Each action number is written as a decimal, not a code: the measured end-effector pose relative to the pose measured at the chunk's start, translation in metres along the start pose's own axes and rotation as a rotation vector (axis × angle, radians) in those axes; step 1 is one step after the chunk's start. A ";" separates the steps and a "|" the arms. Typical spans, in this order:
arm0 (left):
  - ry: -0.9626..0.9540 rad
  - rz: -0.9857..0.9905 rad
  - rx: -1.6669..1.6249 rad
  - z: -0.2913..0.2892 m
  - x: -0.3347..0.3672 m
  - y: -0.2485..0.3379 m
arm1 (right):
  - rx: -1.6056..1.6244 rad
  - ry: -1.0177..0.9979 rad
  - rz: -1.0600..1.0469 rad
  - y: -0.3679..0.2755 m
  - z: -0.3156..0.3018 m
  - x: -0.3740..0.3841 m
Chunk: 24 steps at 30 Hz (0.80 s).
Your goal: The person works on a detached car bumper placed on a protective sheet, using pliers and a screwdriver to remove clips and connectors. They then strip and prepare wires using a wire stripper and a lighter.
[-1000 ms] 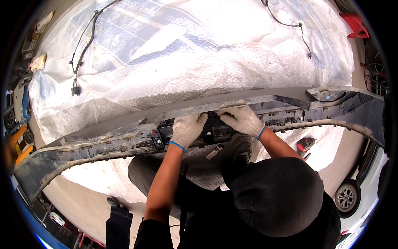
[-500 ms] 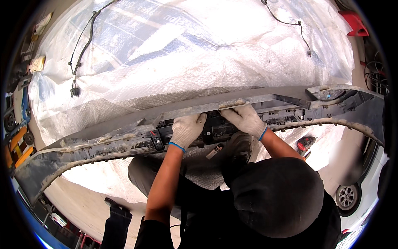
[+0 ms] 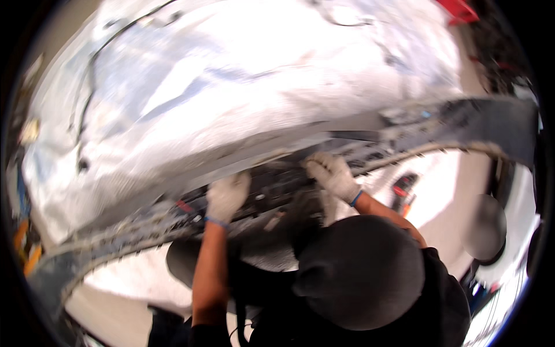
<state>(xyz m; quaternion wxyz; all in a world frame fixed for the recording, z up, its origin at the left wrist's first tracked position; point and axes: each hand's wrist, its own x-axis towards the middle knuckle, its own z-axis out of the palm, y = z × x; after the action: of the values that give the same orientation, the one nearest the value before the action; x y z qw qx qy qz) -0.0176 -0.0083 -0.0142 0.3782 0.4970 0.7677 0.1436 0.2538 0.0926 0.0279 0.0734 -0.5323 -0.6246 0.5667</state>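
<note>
A long grey car bumper (image 3: pixel 491 124) lies curved across a sheet-covered surface, inner side up, with a dark middle section (image 3: pixel 272 185). My left hand (image 3: pixel 226 195), in a white glove with a blue cuff, grips that dark section left of centre. My right hand (image 3: pixel 332 173), gloved the same, holds the bumper's upper edge just right of centre. The picture is blurred, so the small parts under the fingers cannot be made out.
White plastic sheeting (image 3: pixel 231 98) covers the surface behind the bumper, with a black cable (image 3: pixel 89 81) on its left. A red-and-black tool (image 3: pixel 404 188) lies under the bumper's right half. A dark cap (image 3: pixel 361 272) fills the lower middle. A red object (image 3: pixel 459 8) sits top right.
The view has swung and blurred, so the bumper now slants up to the right. Both hands stay on its middle; the right hand has slid slightly along the upper edge.
</note>
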 end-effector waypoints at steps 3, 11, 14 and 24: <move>0.003 0.041 -0.139 -0.004 -0.001 0.009 | -0.182 0.293 0.093 0.047 -0.041 -0.051; 0.038 -0.013 -0.178 -0.008 0.008 0.030 | -0.274 0.351 -0.151 0.056 -0.045 -0.074; -0.055 -0.112 -0.012 -0.001 0.006 0.016 | -0.066 0.215 -0.343 0.009 -0.002 -0.018; 0.286 0.011 0.416 0.009 -0.002 0.025 | -0.600 -0.164 -0.378 -0.027 0.061 0.051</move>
<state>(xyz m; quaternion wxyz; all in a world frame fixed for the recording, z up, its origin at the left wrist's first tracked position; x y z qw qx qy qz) 0.0053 0.0004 -0.0043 0.1547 0.5428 0.8238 0.0535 0.1745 0.0977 0.0019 -0.0327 -0.3580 -0.8543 0.3755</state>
